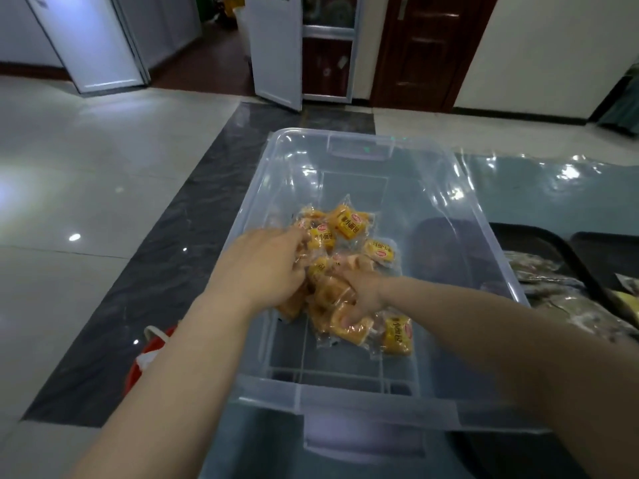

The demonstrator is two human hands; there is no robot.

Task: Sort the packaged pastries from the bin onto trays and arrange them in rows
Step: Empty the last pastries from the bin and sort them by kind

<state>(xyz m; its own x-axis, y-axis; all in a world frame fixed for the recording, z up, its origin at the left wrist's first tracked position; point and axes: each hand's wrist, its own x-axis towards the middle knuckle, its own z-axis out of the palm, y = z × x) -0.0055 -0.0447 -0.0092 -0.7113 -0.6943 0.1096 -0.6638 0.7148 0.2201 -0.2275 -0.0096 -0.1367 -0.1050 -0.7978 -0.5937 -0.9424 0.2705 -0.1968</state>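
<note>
A clear plastic bin (446, 209) stands in front of me with several yellow packaged pastries (347, 224) heaped on its floor. Both my hands are down inside it. My left hand (268, 262) lies over the left side of the heap, its fingers curled among the packets. My right hand (363, 297) reaches in from the right and grips packets at the heap's near side. One packet (397, 335) lies apart at the near right. To the right of the bin sits a dark tray (567, 250) holding wrapped pastries (539, 271).
The bin rests on a glossy blue-grey table (539, 191). A second dark tray (608, 243) lies at the far right edge. A red bag (145, 357) sits on the floor to the left. Tiled floor and doors lie beyond.
</note>
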